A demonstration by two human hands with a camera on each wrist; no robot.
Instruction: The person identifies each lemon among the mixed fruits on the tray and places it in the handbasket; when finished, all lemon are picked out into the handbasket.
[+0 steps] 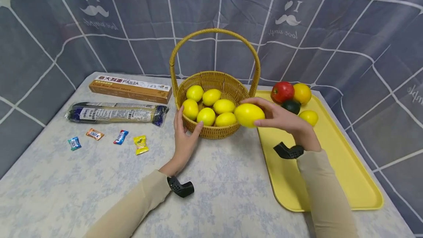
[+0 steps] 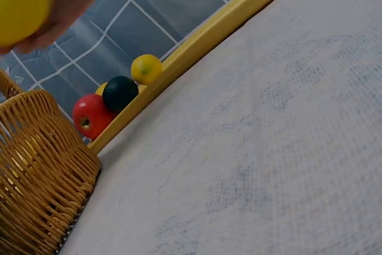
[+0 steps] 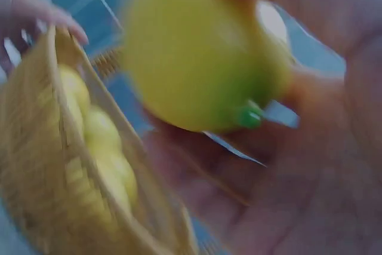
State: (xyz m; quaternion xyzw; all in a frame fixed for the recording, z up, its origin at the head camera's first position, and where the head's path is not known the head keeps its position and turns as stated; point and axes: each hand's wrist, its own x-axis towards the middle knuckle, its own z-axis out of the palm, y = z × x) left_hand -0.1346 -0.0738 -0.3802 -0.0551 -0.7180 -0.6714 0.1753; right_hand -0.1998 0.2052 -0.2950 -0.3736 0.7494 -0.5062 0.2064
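My right hand (image 1: 282, 117) holds a yellow lemon (image 1: 248, 115) between thumb and fingers, just above the right rim of a wicker basket (image 1: 218, 133). In the right wrist view this lemon (image 3: 191, 58) looks large and blurred, with a green tip. Several lemons (image 1: 224, 106) lie inside the basket, mostly toward its left and front. At the basket's front left, my left hand (image 1: 185, 144) grips the rim, thumb on the near side and fingers along the left wall. The tall arched handle (image 1: 214, 31) stands upright over the basket.
On the right, a yellow tray (image 1: 340, 179) bears a red apple (image 1: 282, 92), an orange (image 1: 302, 94), a dark green fruit (image 1: 291, 106) and another lemon (image 1: 309, 117). A pasta box (image 1: 130, 89), a long plastic packet (image 1: 117, 114) and several wrapped candies (image 1: 141, 144) lie left of the basket.
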